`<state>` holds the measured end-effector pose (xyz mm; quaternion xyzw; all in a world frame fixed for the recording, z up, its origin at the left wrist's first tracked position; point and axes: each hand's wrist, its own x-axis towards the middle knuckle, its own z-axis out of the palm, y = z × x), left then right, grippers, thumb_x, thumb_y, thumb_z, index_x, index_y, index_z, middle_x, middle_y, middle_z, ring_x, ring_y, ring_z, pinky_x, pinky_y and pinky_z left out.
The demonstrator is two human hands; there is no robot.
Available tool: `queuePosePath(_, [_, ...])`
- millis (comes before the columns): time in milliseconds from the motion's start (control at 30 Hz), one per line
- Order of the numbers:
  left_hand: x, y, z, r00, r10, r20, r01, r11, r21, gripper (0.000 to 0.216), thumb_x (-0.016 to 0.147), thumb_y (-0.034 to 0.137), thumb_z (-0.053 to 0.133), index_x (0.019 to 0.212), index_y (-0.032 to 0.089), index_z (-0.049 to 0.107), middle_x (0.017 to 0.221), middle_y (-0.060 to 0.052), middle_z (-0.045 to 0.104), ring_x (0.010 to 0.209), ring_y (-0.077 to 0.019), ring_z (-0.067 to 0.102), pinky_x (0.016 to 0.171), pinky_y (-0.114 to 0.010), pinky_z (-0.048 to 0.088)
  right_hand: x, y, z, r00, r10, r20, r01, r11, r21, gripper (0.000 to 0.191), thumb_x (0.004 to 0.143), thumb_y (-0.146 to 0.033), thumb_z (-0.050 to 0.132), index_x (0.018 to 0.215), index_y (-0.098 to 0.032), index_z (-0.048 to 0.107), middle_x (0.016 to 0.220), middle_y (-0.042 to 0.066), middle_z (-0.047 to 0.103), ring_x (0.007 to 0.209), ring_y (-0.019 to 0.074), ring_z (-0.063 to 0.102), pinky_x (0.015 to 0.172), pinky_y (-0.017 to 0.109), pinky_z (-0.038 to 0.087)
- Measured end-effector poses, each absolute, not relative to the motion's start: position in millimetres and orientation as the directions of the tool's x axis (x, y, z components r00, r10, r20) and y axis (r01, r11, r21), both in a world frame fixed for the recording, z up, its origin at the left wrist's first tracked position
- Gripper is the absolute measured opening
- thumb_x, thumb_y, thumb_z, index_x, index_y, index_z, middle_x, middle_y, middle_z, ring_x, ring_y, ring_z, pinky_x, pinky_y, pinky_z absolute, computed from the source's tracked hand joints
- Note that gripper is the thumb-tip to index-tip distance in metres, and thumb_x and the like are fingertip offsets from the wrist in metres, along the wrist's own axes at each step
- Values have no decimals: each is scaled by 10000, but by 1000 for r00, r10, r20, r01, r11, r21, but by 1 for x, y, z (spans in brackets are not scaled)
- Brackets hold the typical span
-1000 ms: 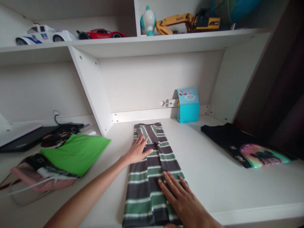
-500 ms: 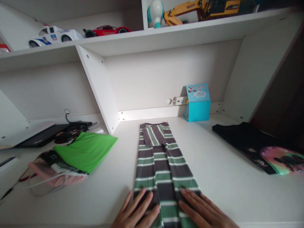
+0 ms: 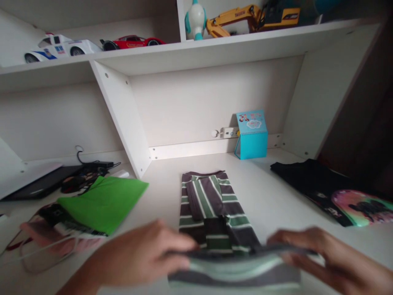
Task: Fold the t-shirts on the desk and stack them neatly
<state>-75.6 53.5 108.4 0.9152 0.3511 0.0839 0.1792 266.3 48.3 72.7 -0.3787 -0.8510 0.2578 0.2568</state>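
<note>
A striped shirt [image 3: 205,196] in green, dark grey and white lies folded into a long strip on the white desk, one striped sleeve laid across its upper part. Its near end is lifted off the surface. My left hand [image 3: 144,252] pinches the left corner of that raised edge between thumb and fingers. On the other side, my right hand [image 3: 319,256] grips the right corner. The lifted edge is blurred by motion and sags a little between the hands.
Green cloth [image 3: 107,200] lies at the left over pink fabric [image 3: 58,237]. A folded black garment [image 3: 303,180] is on the right. Behind stands a blue desk calendar [image 3: 253,143] by a power strip [image 3: 230,132]. The shelf [image 3: 215,51] above holds toy vehicles.
Both hands were lying flat on the shirt's lower part. Now they hold its near edge up off the desk, and the shirt's far end looks slightly nearer.
</note>
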Motion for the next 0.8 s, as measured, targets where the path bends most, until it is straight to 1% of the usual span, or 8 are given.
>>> queuePosePath(100, [-64,134,138,643,766,6,634,-536,557,273,821,380,503,902,169,657,774,12,638,674,-125,564,579,-193,405,258,136,81,-519,835,184,439,445,-780,202,813,-371,548,829,-175,595,754,12,613,688,138,574,601,212,464])
queuePosePath(133, [-62,164,135,604,796,34,618,-495,611,276,771,391,556,864,149,654,755,11,624,676,-129,552,585,-197,399,253,167,77,-455,871,186,390,383,-837,213,785,-373,575,826,-164,575,743,8,599,672,127,560,588,206,453])
queuePosePath(200, [-61,218,114,485,873,58,588,-374,717,302,674,386,637,830,128,644,681,17,587,625,-120,516,560,-203,378,240,222,60,-304,950,74,351,184,-918,243,720,-368,619,799,-149,552,676,-4,571,598,106,528,525,196,430])
queuePosePath(300, [-63,270,66,269,958,-102,566,-72,821,324,545,325,705,783,117,635,570,37,524,526,-98,456,498,-208,340,221,273,24,-220,976,2,388,89,-918,231,688,-347,622,709,-134,536,552,-15,523,490,93,481,444,198,392])
queuePosePath(367, [-65,284,43,244,954,-175,558,9,830,319,502,304,713,748,117,633,543,39,514,501,-95,446,492,-214,343,212,288,4,-191,982,9,412,88,-907,217,688,-338,614,683,-133,544,515,-17,516,472,94,482,425,193,374])
queuePosePath(500, [-74,293,37,291,941,-174,538,-10,843,328,500,330,710,743,123,634,562,35,529,513,-92,460,504,-209,347,207,302,-15,-114,989,94,464,136,-875,191,715,-335,579,739,-145,584,609,10,599,573,125,554,468,195,390])
queuePosePath(600, [-81,301,42,306,947,-103,520,-75,851,346,533,369,696,774,132,623,564,46,509,520,-83,452,500,-194,332,209,312,-16,-39,983,181,537,173,-826,200,745,-347,544,763,-152,583,695,29,627,667,151,576,529,213,401])
queuePosePath(800, [-84,328,8,213,977,1,627,-137,767,297,568,396,658,711,141,608,525,48,490,517,-103,466,501,-209,341,210,324,-23,35,967,252,727,148,-670,180,744,-332,566,686,-162,569,697,50,609,705,182,571,616,252,374])
